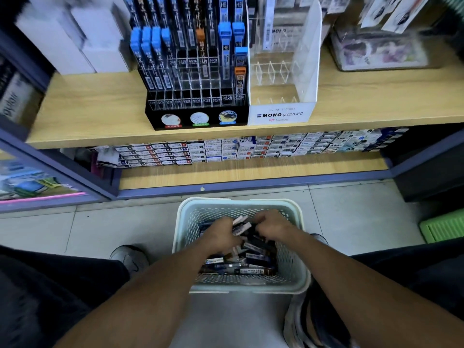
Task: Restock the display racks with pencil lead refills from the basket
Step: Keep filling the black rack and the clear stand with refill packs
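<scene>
A pale green perforated basket (187, 222) stands on the floor between my feet, filled with several dark pencil lead refill cases (253, 259). Both my hands are down inside it. My left hand (221, 233) grips a few refill cases whose pale ends stick out past its fingers. My right hand (272, 226) has its fingers curled down among the cases; what it holds is hidden. On the wooden shelf above stands a black display rack (198, 96) with blue- and orange-capped refills and many vacant slots. Beside it is a clear Mono graph rack (281, 79), mostly vacant.
A lower shelf (251, 172) carries rows of small boxed stock. White boxes (82, 41) stand left of the black rack and a clear bin (379, 51) at the right. A green crate (444, 227) sits on the tiled floor at the right.
</scene>
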Demonstrator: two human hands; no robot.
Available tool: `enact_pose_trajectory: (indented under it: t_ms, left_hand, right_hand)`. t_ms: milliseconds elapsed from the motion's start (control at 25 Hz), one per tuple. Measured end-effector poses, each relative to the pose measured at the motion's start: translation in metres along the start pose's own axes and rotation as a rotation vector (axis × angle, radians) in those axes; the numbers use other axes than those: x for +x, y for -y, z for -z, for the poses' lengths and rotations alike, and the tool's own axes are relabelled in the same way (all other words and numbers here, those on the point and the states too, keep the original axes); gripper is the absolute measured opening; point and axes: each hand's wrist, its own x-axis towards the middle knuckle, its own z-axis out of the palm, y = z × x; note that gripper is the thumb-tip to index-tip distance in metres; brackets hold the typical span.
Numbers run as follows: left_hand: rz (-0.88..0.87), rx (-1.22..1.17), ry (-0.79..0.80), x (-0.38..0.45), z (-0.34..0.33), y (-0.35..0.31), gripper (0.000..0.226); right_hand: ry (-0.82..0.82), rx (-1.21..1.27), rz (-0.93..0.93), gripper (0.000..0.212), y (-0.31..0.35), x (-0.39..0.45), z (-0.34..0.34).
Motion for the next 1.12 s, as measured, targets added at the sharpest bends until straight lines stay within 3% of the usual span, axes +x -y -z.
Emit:
enact_pose_trajectory:
  t_ms: [200, 400, 560, 680, 840, 960, 1120]
  left_hand:
    - [-0.028, -0.244, 0.006, -0.033, 0.045, -0.043, 0.008]
    - [-0.211, -0.756, 0.066, -0.083, 0.118, -0.112, 0.010]
    - [-0.424, -0.940, 0.015, -0.121, 0.172, -0.163, 0.029]
    - [-0.503, -1.079, -0.052, -0.142, 0.203, -0.179, 0.027]
    - [-0.514, -1.353, -0.233, -0.166, 0.256, -0.180, 0.024]
    - [-0.483, -1.272, -0.352, -0.177, 0.287, -0.174, 0.025]
    - [-0.449, -1.148, -0.460, -0.175, 0.303, -0.170, 0.020]
  right_hand:
    - [0.208, 0.292, 0.027, 0.039, 0.027, -0.038, 0.035]
    - [0.510, 0.486, 0.173, 0.055, 0.073, -0.078, 0.081]
    - [0.709, 0.508, 0.407, 0.037, 0.112, -0.121, 0.108]
    - [0.623, 0.568, 0.528, 0.018, 0.141, -0.145, 0.118]
    - [0.518, 0.391, 0.601, 0.014, 0.170, -0.161, 0.141]
    - [0.377, 0.432, 0.583, 0.016, 0.193, -0.164, 0.164]
    - [-0.037, 0.451, 0.664, 0.012, 0.236, -0.157, 0.191]
